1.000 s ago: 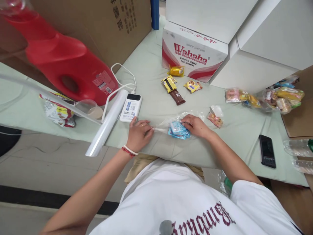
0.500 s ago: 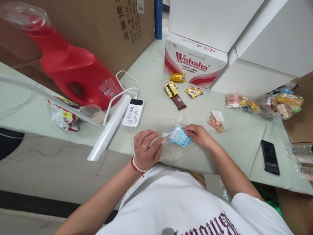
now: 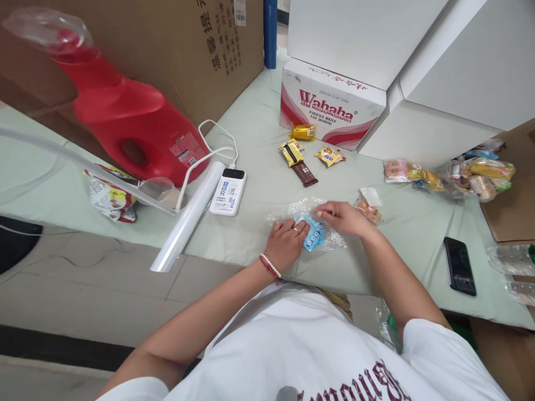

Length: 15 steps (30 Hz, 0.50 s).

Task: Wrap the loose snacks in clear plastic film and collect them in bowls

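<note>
Since half a second ago the left hand (image 3: 287, 240) has come down from pinching the bag's twisted neck and now lies flat, fingers spread, on the clear bag (image 3: 311, 225) near the worktop's (image 3: 259, 139) front edge. The right hand (image 3: 340, 216) presses its far side, fingers loosely extended, pinning it flat. The blue packet (image 3: 314, 234) inside is half covered; its print is unreadable. A phone (image 3: 458, 258) lies toward the right edge.

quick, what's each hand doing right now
Left hand: fingers flat, pressing on the clear bag of blue packets; not gripping.
Right hand: fingers laid on the bag's far edge; a pinch cannot be told.
</note>
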{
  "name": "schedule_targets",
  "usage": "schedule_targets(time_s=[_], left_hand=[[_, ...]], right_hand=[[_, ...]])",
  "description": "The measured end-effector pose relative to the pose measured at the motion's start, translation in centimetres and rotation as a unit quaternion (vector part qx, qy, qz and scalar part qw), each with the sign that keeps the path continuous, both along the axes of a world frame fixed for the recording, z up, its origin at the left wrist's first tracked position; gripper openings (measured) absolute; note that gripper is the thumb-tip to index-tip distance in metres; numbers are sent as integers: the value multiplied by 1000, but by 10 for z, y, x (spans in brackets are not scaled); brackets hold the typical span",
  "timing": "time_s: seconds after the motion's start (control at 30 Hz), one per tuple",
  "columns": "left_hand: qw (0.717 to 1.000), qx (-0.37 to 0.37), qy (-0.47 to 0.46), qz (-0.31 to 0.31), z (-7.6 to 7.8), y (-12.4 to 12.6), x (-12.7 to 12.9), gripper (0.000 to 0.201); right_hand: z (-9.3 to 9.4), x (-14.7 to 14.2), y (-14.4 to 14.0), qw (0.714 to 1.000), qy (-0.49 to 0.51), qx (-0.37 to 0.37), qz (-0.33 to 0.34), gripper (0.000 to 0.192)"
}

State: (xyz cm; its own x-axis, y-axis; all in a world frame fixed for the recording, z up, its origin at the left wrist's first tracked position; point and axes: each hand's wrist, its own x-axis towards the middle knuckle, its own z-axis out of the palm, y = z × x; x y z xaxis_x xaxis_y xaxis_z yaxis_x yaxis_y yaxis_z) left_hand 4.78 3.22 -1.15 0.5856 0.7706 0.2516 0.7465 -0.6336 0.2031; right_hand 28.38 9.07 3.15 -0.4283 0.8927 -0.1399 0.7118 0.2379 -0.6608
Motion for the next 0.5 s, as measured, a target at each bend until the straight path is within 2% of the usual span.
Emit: schedule_targets(time_s=[0.1, 0.17, 0.23, 0.3, 0.33, 0.43, 0.5], left_hand=[[1000, 1, 26, 10, -1, -6, 1, 38], [999, 9, 38, 13, -1, -9, 2, 39], [999, 11, 44, 13, -1, -12, 3, 40], [999, 4, 45, 13, -1, -13, 4, 41], [999, -1, 45, 12, 0, -13, 4, 42], [999, -14, 44, 13, 0, -14, 4, 43], [999, -22, 45, 14, 0, -15, 4, 44]], right_hand=[[-2, 1, 31, 991, -88, 102, -10, 48], [-10, -6, 48, 985, -133, 104, 20, 60], [-20, -17, 59, 986, -135, 86, 44, 48], [-26, -25, 65, 992, -99, 70, 37, 23], [-27, -27, 66, 995, -73, 65, 24, 17], [-20, -26, 65, 997, -15, 68, -14, 16], [-10, -24, 60, 997, -22, 71, -25, 17]])
